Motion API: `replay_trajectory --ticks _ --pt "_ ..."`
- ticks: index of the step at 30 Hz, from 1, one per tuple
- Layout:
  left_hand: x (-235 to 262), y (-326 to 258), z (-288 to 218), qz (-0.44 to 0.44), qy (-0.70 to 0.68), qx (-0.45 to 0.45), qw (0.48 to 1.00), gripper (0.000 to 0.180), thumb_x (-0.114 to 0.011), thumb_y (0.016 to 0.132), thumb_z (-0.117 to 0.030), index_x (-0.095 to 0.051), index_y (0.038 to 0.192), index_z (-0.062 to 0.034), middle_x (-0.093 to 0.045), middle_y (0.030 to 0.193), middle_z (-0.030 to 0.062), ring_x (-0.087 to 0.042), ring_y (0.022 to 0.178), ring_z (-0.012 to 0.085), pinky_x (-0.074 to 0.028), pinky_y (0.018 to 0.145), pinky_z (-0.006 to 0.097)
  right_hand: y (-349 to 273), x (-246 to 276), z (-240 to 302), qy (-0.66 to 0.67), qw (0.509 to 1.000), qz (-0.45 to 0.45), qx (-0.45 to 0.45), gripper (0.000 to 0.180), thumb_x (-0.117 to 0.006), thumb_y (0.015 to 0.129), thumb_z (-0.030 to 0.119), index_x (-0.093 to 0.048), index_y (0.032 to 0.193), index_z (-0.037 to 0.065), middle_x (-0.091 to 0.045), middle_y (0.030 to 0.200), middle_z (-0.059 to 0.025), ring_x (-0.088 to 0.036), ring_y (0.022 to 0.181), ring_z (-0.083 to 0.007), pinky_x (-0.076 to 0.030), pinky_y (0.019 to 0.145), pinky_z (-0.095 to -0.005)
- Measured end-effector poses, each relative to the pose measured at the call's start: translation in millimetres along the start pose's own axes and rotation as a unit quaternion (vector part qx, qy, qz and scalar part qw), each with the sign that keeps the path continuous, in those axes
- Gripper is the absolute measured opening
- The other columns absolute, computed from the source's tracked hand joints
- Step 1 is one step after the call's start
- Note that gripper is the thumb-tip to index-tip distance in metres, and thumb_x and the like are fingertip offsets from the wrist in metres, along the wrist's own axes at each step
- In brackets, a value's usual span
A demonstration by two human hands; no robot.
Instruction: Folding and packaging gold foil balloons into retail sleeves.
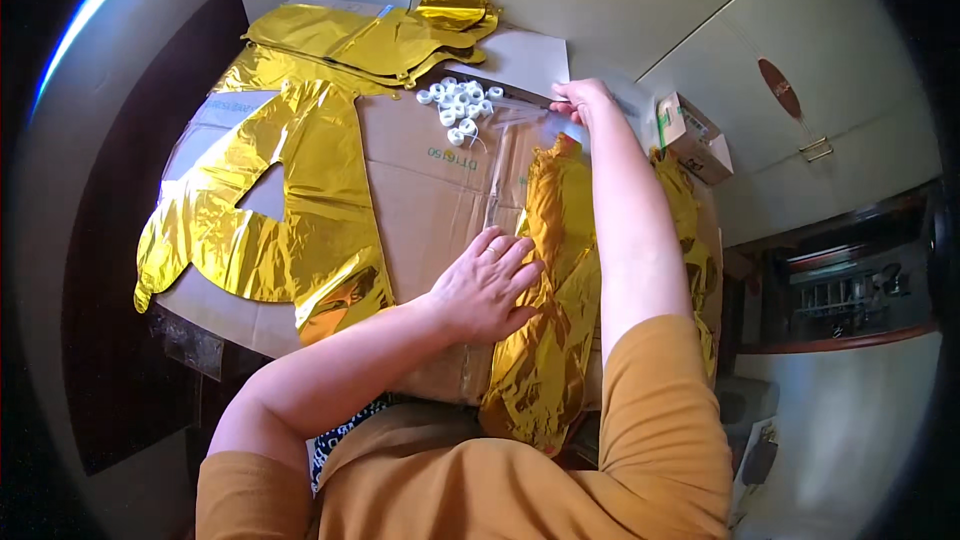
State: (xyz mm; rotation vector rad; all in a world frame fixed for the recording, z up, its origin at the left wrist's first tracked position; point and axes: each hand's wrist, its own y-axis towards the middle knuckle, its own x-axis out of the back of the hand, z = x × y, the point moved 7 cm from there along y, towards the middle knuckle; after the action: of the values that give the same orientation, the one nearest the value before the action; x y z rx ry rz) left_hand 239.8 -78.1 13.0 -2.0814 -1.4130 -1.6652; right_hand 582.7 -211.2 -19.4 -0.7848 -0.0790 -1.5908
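Head view: looks down on a flattened cardboard sheet [430, 180] that covers the tabletop, with gold foil balloons laid out on it.
Left hand: the left hand [487, 285] lies flat with fingers spread on the lower part of a crumpled gold foil balloon [545, 290], gripping nothing; it seems to pin the foil so it cannot slide.
Right hand: the right hand [580, 100] reaches to the far end of the same balloon, fingertips pinched narrow on what looks like a thin clear strip or neck; the hold, judged by the stretched arm, keeps the foil pulled lengthwise.
Balloon in hand: it runs from the far right of the cardboard down to the near edge, where it hangs over toward the person's lap.
Other balloons: a large letter-shaped gold balloon [280, 220] lies flat at the left, well apart from the hands; a stack of more gold foil [370, 45] sits at the far side.
Small parts: a cluster of white ribbon rolls [460, 105] rests near the right hand.
Box: a small cardboard box [692, 135] stands at the right rim.
Hard to tell: what exactly the right fingertips pinch; the right forearm covers part of the balloon, and more foil beyond the arm is cut off.
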Motion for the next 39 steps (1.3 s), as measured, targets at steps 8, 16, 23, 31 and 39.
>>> replay_trajectory --ticks 8,16,23,31,39 --pt "-10 -1 0 -0.007 0.018 -0.016 1.000 0.058 -0.064 0.087 -0.045 -0.053 0.126 -0.0031 -0.051 0.128 0.0185 -0.048 0.121 0.0346 -0.032 0.111 0.051 -54 80 42 -0.044 0.974 -0.163 0.148 0.019 -0.060 0.092 0.014 -0.067 0.093 -0.004 -0.073 0.080 -0.0114 -0.070 0.059 -0.0171 -0.052 0.047 -0.0295" --pt "-12 -1 -1 0.042 0.041 0.018 0.998 0.057 -0.056 0.093 -0.044 -0.048 0.133 -0.0032 -0.050 0.134 0.0193 -0.045 0.128 0.0345 -0.029 0.115 0.051 -311 230 2 -0.104 0.848 -0.299 0.425 0.020 -0.064 0.088 0.015 -0.069 0.100 0.001 -0.071 0.078 -0.0105 -0.066 0.069 -0.0133 -0.050 0.060 -0.0312" --pt "-11 -1 17 -0.045 -0.102 0.014 0.994 0.035 -0.052 0.094 -0.017 -0.048 0.127 -0.0048 -0.055 0.126 0.0187 -0.056 0.114 0.0339 -0.042 0.103 0.044 -475 101 -68 -0.369 0.690 -0.277 0.559 0.017 -0.068 0.080 -0.001 -0.068 0.095 0.006 -0.059 0.081 -0.0100 -0.061 0.073 -0.0275 -0.051 0.066 -0.0373" --pt "53 -17 27 -0.149 -0.232 0.128 0.953 0.024 -0.057 0.095 -0.009 -0.059 0.117 -0.0008 -0.064 0.115 0.0127 -0.061 0.111 0.0235 -0.048 0.097 0.035 -421 -14 -130 -0.292 0.782 -0.031 0.549 0.030 -0.077 0.083 0.028 -0.074 0.100 0.003 -0.073 0.105 -0.0144 -0.070 0.094 -0.0285 -0.056 0.084 -0.0373" --pt "31 -56 -46 0.012 -0.042 -0.102 0.994 0.036 -0.070 0.084 -0.021 -0.064 0.117 -0.0069 -0.060 0.123 0.0145 -0.055 0.119 0.0339 -0.042 0.105 0.047 -391 90 -171 -0.284 0.835 -0.019 0.471 0.021 -0.066 0.089 0.016 -0.074 0.107 0.008 -0.071 0.114 -0.0113 -0.066 0.108 -0.0291 -0.047 0.100 -0.0435"
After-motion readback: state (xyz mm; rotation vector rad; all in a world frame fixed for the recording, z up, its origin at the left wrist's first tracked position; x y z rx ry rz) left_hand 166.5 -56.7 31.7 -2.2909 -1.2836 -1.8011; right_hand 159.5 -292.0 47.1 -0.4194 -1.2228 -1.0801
